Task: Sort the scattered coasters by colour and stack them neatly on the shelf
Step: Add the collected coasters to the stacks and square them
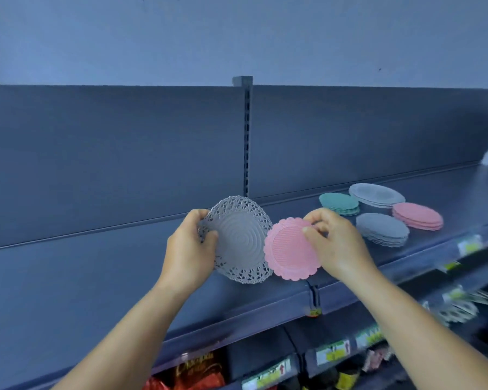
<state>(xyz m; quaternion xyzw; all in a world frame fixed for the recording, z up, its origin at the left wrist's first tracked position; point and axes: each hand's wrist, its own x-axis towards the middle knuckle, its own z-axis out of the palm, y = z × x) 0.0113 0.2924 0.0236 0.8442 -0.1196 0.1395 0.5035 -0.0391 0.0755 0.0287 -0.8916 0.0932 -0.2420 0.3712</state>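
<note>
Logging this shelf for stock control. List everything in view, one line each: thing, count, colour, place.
Lace coaster: one, grey, held in left hand.
Pink coaster: one, pink, held in right hand.
Teal stack: one stack, teal, shelf, right of centre.
Pale grey stack: one stack, pale grey, shelf, back right.
Grey stack: one stack, grey, shelf, front right.
Pink stack: one stack, pink, shelf, far right.
Shelf: one, dark blue-grey.
Price tags: several, blurred, rails below.
Packets: count unclear, red, bottom.
Left hand: grips lace coaster.
Right hand: pinches pink coaster.
</note>
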